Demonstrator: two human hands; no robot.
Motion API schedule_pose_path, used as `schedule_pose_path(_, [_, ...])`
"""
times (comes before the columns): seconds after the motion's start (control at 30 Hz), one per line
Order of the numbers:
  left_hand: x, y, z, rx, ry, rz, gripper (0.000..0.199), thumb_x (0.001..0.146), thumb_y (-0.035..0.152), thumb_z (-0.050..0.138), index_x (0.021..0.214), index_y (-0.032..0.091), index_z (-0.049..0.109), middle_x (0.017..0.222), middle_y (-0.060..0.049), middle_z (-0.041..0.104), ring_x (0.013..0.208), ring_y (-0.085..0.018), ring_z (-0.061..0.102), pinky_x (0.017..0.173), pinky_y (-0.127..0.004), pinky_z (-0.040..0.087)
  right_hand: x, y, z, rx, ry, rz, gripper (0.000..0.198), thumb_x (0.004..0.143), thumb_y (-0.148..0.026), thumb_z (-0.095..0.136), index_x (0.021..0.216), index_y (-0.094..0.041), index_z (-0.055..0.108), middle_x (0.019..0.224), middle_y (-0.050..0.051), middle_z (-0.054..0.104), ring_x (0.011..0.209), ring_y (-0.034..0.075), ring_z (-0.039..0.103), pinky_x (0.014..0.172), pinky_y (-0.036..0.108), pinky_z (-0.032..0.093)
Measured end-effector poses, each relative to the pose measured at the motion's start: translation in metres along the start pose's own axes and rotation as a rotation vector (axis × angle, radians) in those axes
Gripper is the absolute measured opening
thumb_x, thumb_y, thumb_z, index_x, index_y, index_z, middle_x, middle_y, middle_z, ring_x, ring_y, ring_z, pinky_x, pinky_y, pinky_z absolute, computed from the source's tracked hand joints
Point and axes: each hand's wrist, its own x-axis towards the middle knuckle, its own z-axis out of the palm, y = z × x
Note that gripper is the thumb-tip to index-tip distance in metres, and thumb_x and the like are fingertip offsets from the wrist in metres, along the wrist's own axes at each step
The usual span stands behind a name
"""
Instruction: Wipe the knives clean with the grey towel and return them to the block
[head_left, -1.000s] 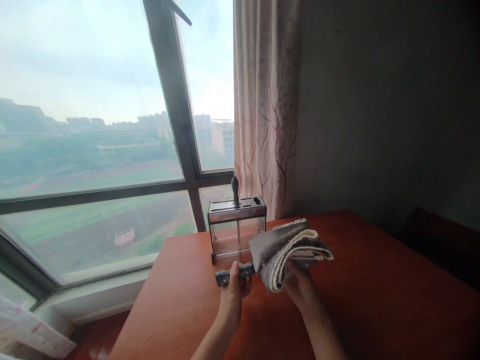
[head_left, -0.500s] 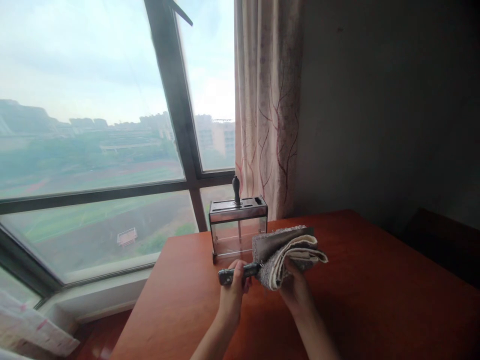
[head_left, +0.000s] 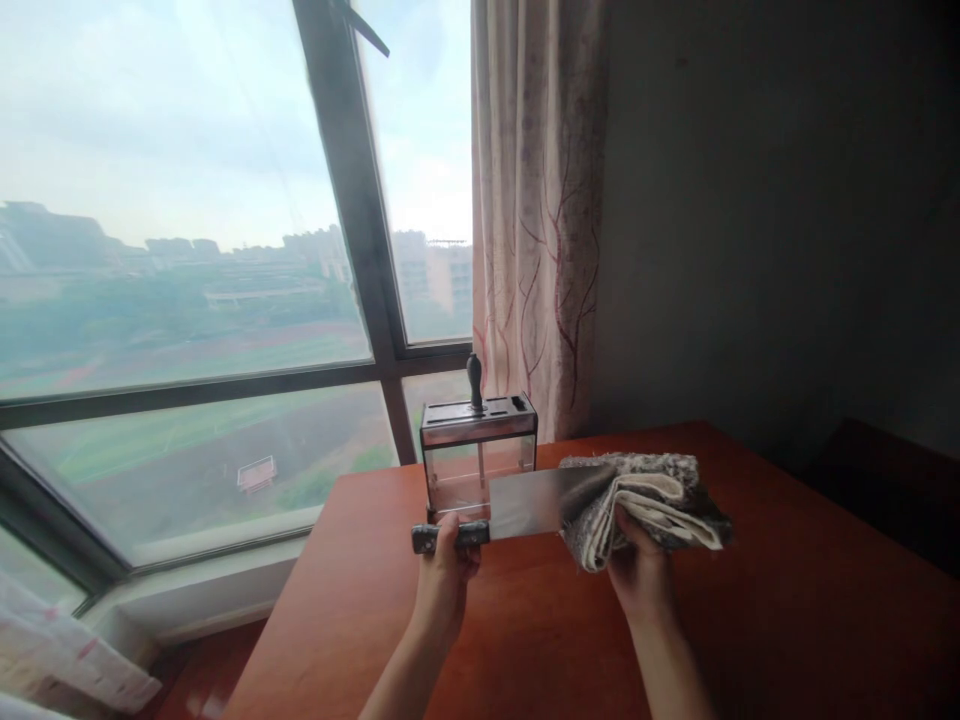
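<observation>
Above the worktop (head_left: 787, 610), one cleaver (head_left: 526, 503) is held level by the left grip (head_left: 447, 552), closed round its handle, thumb on top. One folded cloth (head_left: 637, 515) is clamped in the right grip (head_left: 643, 562), blade end tucked inside. Both forearms are reached forward, wrists apart. Behind, one stand (head_left: 480, 428) is topped by one upright dark knob (head_left: 474, 382).
</observation>
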Motion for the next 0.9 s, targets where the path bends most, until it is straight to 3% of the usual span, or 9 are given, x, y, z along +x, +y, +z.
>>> schedule_pose_path(0.2, [0.005,0.002,-0.003,-0.091,0.031,0.037,0.033,0.071,0.046,0.068,0.067,0.016,0.055,0.048,0.005,0.047,0.042,-0.005,0.038,0.038,-0.016,0.023,-0.002,0.005,0.000,-0.347,0.046,-0.242,0.048,0.059,-0.019,0.082,0.104,-0.026,0.068,0.108,0.000,0.071,0.107,0.023,0.060,0.099,0.040,0.044])
schedule_pose_path(0.33, [0.000,-0.004,0.003,-0.145,0.066,0.008,0.032,0.069,0.043,0.072,0.072,0.015,0.057,0.051,0.005,0.051,0.045,-0.006,0.042,0.039,-0.016,0.029,-0.005,0.007,0.003,-0.260,0.050,-0.289,0.051,0.061,-0.021,0.080,0.110,-0.028,0.065,0.107,-0.002,0.071,0.105,0.022,0.062,0.096,0.039,0.047])
schedule_pose_path(0.43, [-0.004,-0.009,0.009,-0.203,0.111,-0.031,0.033,0.066,0.041,0.076,0.073,0.016,0.055,0.053,0.005,0.053,0.045,-0.006,0.046,0.042,-0.016,0.036,-0.007,0.008,0.005,-0.115,0.075,-0.203,0.057,0.063,-0.023,0.080,0.115,-0.031,0.061,0.110,-0.004,0.069,0.104,0.020,0.063,0.094,0.039,0.049])
schedule_pose_path(0.57, [-0.007,-0.011,0.014,-0.293,0.147,-0.083,0.036,0.061,0.037,0.080,0.074,0.017,0.052,0.056,0.005,0.056,0.045,-0.006,0.049,0.043,-0.016,0.039,-0.010,0.010,0.002,0.028,0.041,0.006,0.047,0.066,-0.029,0.077,0.111,-0.032,0.063,0.105,-0.005,0.071,0.101,0.019,0.064,0.091,0.037,0.052])
schedule_pose_path(0.8, [-0.007,-0.015,0.016,-0.317,0.131,-0.101,0.037,0.063,0.038,0.080,0.076,0.018,0.052,0.057,0.006,0.056,0.045,-0.006,0.049,0.044,-0.016,0.038,-0.021,0.022,0.006,0.158,-0.046,0.200,0.045,0.058,-0.025,0.082,0.100,-0.033,0.067,0.100,-0.008,0.072,0.095,0.016,0.065,0.090,0.031,0.051])
schedule_pose_path(0.9, [-0.010,-0.022,0.015,-0.227,0.055,-0.103,0.035,0.067,0.042,0.076,0.074,0.017,0.052,0.058,0.005,0.054,0.048,-0.006,0.048,0.046,-0.017,0.039,-0.031,0.033,0.011,0.131,-0.102,0.287,0.043,0.056,-0.022,0.084,0.095,-0.033,0.069,0.095,-0.007,0.073,0.090,0.017,0.066,0.086,0.033,0.052])
